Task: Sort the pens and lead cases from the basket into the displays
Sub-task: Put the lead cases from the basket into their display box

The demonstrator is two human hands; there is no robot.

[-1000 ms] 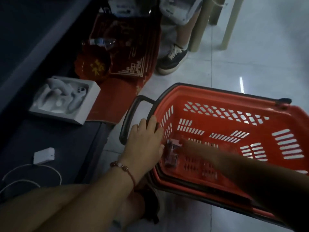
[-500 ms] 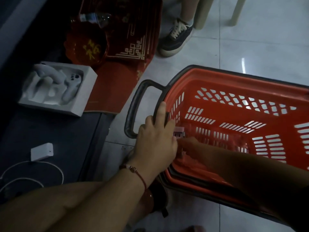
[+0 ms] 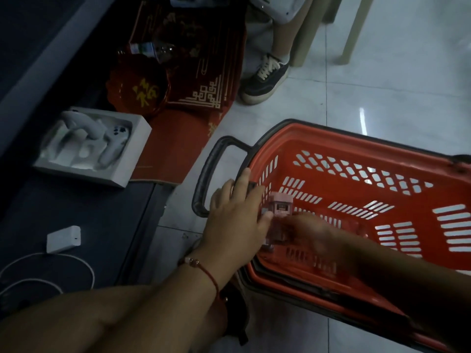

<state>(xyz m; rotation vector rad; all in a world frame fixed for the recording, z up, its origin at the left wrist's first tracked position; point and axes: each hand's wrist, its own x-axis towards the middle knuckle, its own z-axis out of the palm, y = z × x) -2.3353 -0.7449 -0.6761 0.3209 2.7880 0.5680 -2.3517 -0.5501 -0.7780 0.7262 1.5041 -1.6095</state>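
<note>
The left hand (image 3: 235, 215) lies over the near-left corner of the red basket (image 3: 356, 138), its fingers curled over the rim beside the dark handle (image 3: 211, 179) and its thumb against a small pink lead case (image 3: 280, 203). Just to the right of it, inside the basket, the right hand (image 3: 303, 230) reaches in low and blurred; it sits against the same cluster of pink cases, but whether its fingers close on them cannot be told. The cases stand in that corner of the basket, against the slotted wall, and no other contents can be made out on the basket floor. A red cord bracelet (image 3: 201, 266) circles the left wrist. Farther left of the hands, on a dark surface, a white open box (image 3: 137, 149) holds pale moulded controllers, and nearer lies a white charger (image 3: 63, 239) with its cable. Beyond the hands a red mat (image 3: 188, 138) covers the floor, and a person's dark sneaker (image 3: 265, 82) stands on the tiles.
</note>
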